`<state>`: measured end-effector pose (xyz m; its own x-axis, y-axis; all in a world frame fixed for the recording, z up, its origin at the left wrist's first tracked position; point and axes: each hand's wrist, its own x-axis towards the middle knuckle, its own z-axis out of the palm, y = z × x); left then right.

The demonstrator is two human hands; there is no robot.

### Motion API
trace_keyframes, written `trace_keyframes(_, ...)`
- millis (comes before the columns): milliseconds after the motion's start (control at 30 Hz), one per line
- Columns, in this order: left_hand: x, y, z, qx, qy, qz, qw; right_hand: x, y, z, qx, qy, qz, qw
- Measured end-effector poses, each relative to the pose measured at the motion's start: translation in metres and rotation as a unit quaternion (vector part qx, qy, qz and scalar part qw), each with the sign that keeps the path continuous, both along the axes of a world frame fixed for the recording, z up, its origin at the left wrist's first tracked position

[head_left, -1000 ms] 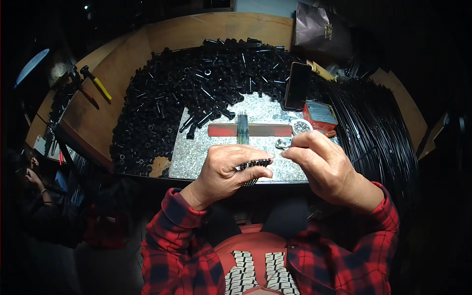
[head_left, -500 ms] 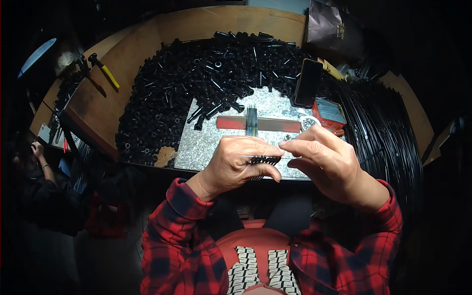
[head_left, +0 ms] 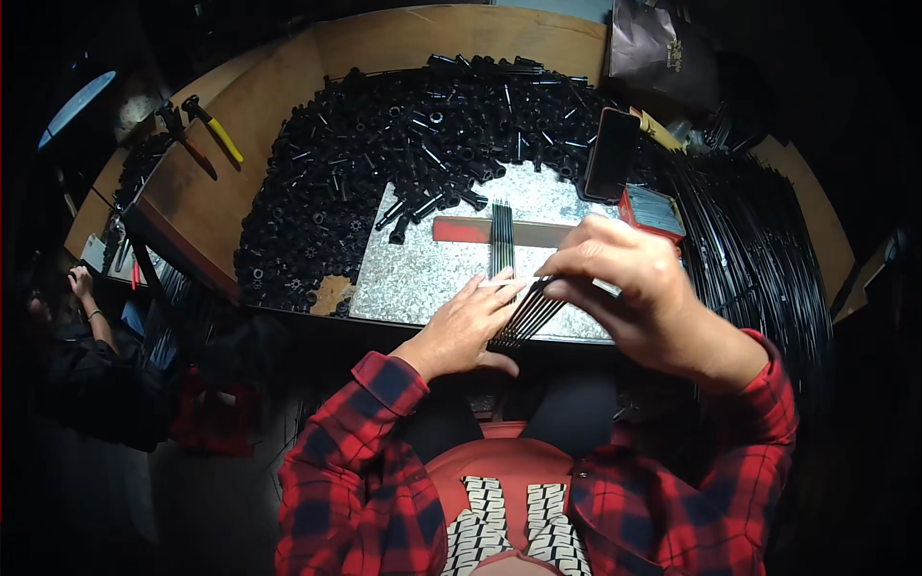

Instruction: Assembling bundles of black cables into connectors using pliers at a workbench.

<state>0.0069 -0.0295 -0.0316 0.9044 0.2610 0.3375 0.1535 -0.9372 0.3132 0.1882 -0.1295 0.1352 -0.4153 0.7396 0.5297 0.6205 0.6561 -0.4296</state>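
My right hand [head_left: 624,274] pinches one end of a row of thin black rods [head_left: 530,317], which slant down toward my left hand. My left hand [head_left: 466,326] is open at the table's near edge, its fingers stretched out against the rods and its thumb apart. A thin white strip [head_left: 507,282] crosses by the left fingertips; whether it is held I cannot tell. Beyond the hands, another row of thin dark rods [head_left: 502,230] lies across a red and dark bar [head_left: 459,230] on the speckled metal tabletop [head_left: 394,278].
A large heap of black tubular parts [head_left: 403,134] fills the wooden-walled bench. Pliers [head_left: 216,130] hang on the left wall [head_left: 192,211]. At right are a phone [head_left: 612,154], a red box [head_left: 653,213] and many long black rods [head_left: 749,240]. Another person's hand [head_left: 82,283] shows far left.
My left hand has loosened from around the rods and opened flat. The right hand has taken their end, and the rods now slant between the hands. The view has shifted slightly.
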Motion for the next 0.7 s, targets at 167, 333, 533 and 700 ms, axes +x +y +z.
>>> trace_keyframes(167,-0.003,-0.007,0.018,0.011,-0.022,0.019,1.000,0.007,0.000,0.051,0.018,0.009,0.003,1.000)
trace_keyframes(333,0.003,-0.006,0.080,-0.086,-0.080,-0.021,0.993,0.031,0.003,0.106,0.097,0.096,-0.138,0.981)
trace_keyframes(533,0.033,-0.011,0.126,-0.186,-0.136,-0.097,0.968,0.017,-0.014,0.141,0.020,0.099,-0.361,0.927)
trace_keyframes(700,0.033,-0.009,0.117,-0.450,-0.127,0.000,0.884,-0.001,-0.007,0.153,-0.078,0.092,-0.539,0.834)
